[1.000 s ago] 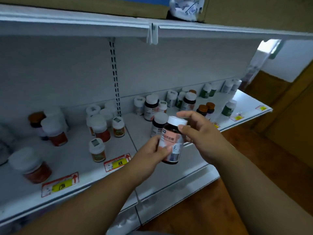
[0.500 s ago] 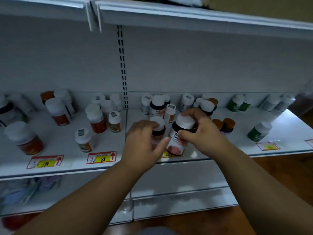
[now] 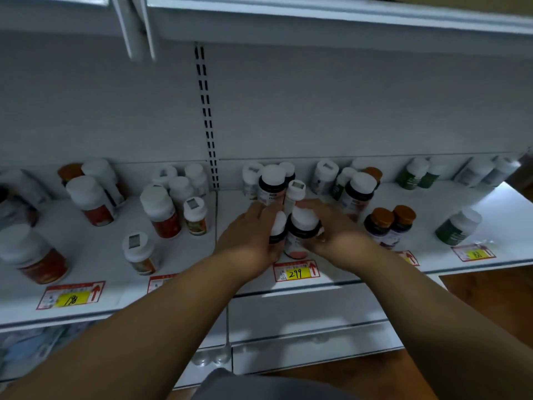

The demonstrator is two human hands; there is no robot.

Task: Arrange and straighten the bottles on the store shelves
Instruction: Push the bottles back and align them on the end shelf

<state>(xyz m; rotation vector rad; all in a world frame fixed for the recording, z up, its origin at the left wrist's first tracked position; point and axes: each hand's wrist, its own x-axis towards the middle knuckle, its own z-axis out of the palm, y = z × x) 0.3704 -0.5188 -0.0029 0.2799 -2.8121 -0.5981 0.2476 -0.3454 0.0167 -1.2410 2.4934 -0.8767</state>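
Note:
A dark bottle with a white cap and pink label [image 3: 301, 226] stands at the front of the white shelf [image 3: 375, 272], above the 299 price tag [image 3: 296, 272]. My right hand [image 3: 334, 232] grips it from the right. Just left of it stands a second dark white-capped bottle [image 3: 277, 226], and my left hand [image 3: 251, 235] wraps round its left side. The two bottles touch each other. More white-capped bottles [image 3: 271, 183] stand right behind them.
Red-labelled bottles [image 3: 161, 209] stand scattered on the left shelf section. Orange-capped bottles [image 3: 388, 226] and a green bottle [image 3: 458, 226] stand to the right. The upper shelf [image 3: 317, 21] hangs overhead. A slotted upright [image 3: 207, 116] divides the back wall. Wooden floor lies at bottom right.
The pink-label bottle went from held in the air down onto the shelf front. My left hand moved from it to the neighbouring bottle. The camera turned to face the shelf.

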